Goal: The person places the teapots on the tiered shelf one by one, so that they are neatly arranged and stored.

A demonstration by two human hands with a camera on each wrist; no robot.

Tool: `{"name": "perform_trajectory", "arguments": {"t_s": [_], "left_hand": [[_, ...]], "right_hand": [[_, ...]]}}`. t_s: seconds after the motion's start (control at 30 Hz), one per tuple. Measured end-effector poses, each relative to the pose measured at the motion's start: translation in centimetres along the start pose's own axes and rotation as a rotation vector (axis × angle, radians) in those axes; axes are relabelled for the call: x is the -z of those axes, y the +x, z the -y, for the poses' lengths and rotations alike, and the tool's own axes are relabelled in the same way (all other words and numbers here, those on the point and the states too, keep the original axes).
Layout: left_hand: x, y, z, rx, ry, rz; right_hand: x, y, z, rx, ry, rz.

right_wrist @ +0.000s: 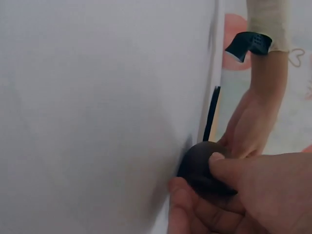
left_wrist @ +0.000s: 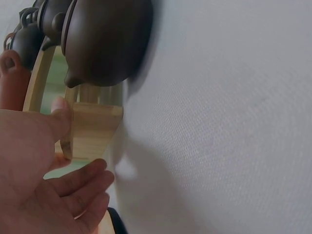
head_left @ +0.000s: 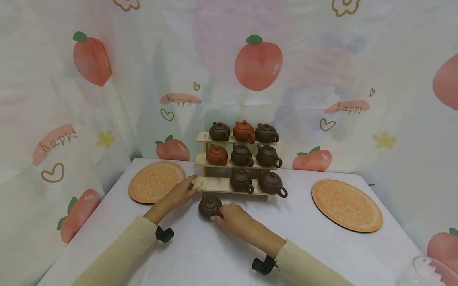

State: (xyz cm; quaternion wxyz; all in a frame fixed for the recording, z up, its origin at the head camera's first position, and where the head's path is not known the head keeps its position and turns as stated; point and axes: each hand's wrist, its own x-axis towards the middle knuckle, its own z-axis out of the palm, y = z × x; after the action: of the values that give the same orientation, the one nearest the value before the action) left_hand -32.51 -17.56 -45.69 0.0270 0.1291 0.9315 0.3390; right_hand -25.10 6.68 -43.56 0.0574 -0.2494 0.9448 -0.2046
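Observation:
A dark brown teapot is just in front of a three-step wooden rack, low at the white tabletop. My right hand grips this teapot at its handle side, thumb and fingers around it in the right wrist view. At the rack's left end, my left hand pinches the lowest step between thumb and index finger, the other fingers stretched out. Two dark teapots stand on that step's middle and right. A red teapot and two dark ones fill the middle step; another red teapot sits between dark ones on top.
An orange round mat lies left of the rack, partly behind my left hand. A second round mat lies at the right. A clear plastic container shows at the lower right corner. Fruit-printed cloth hangs behind the table.

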Motion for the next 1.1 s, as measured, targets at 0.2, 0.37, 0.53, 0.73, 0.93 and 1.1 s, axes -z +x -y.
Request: {"name": "perform_trajectory", "arguments": {"t_s": [0.2,0.37,0.53,0.73,0.93,1.1], "left_hand": [[0.1,0.0,-0.1,-0.009,-0.001,0.000],[0.1,0.1,0.0,-0.005,0.000,0.003],[-0.1,0.2,0.1,-0.001,0.004,0.004],[-0.2,0.2,0.1,-0.008,0.003,-0.004],[-0.2,0.2,-0.1,-0.009,-0.005,-0.007],[-0.2,0.2,0.0,-0.010,0.003,-0.003]], "right_hand": [[0.7,-0.1,0.0,-0.016,-0.032,0.009],[0.6,-0.2,-0.3,0.032,-0.041,0.006],[0.4,-0.8,-1.1,0.060,-0.035,-0.014],[0.5,-1.9,-2.4,0.087,-0.018,-0.039],[0.8,-2.9,-3.7,0.095,-0.010,-0.060],[1.0,-3.2,-4.1,0.103,-0.006,-0.085]]}}
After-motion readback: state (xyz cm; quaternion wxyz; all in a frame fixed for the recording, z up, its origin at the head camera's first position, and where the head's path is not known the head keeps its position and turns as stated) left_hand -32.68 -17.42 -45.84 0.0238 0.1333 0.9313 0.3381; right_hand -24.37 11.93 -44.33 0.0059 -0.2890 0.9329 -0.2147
